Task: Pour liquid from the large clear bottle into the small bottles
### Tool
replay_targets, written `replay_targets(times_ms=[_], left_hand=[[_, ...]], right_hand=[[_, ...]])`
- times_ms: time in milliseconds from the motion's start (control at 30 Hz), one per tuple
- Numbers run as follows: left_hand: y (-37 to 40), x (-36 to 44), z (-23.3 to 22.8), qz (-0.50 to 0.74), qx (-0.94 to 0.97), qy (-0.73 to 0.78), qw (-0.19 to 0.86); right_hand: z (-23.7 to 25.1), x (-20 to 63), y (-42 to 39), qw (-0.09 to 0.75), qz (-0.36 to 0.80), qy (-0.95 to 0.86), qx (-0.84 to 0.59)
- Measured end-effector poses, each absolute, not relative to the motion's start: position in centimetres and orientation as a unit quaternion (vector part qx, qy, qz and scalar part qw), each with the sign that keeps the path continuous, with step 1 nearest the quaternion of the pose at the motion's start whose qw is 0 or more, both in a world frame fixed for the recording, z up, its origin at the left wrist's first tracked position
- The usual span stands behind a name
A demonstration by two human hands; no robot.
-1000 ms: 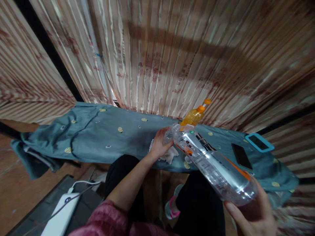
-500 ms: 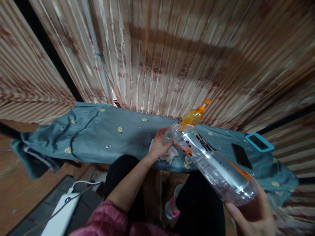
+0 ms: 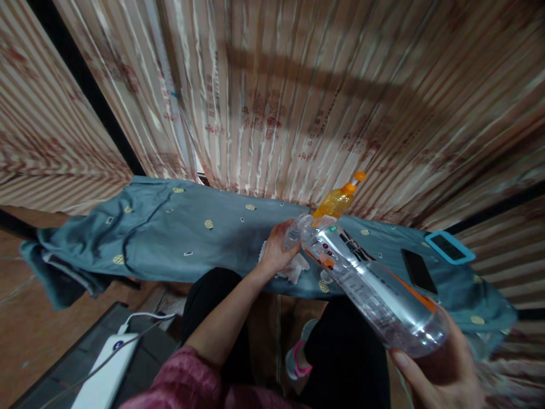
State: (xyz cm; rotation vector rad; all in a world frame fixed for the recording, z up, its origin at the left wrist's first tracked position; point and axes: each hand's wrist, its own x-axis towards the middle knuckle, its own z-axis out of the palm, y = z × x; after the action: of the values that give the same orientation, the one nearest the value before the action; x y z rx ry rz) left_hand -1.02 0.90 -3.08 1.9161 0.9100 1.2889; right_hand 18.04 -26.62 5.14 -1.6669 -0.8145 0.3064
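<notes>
My right hand is wrapped round the base of a large clear plastic bottle with a silver and orange label. The bottle is tilted, its base near me at the right and its neck toward the upper left. My left hand is closed round a small clear plastic container against the bottle's neck; whether it is a cup or a small bottle I cannot tell. Behind them stands a pump bottle of yellow-orange liquid with an orange top. Below my left hand lies a crumpled white cloth or tissue.
A teal cloth with pineapple prints covers the narrow table. At its right lie a black phone and a blue-framed device. A small pale round piece lies near the front edge. A white power bank with cables sits lower left.
The large bottle's base and my right hand have shifted very slightly to the right. My left hand and the small container stay in place.
</notes>
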Motion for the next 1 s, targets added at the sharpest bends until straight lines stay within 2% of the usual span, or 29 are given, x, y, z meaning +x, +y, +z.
replay_targets(times_ms=[400,700,1000], left_hand=[[0.9,-1.0,-3.0,0.488,0.731,0.35,0.324],[0.8,-1.0,-2.8,0.486,0.728,0.359,0.325],[0.7,-1.0,-2.7,0.484,0.728,0.366,0.319]], right_hand=[[5.4,17.5,-26.3,0.608,0.144,-0.332,-0.706],[8.0,14.1,-25.6,0.596,0.152,-0.319,-0.721],[5.1,17.6,-26.4,0.599,0.139,-0.339,-0.712]])
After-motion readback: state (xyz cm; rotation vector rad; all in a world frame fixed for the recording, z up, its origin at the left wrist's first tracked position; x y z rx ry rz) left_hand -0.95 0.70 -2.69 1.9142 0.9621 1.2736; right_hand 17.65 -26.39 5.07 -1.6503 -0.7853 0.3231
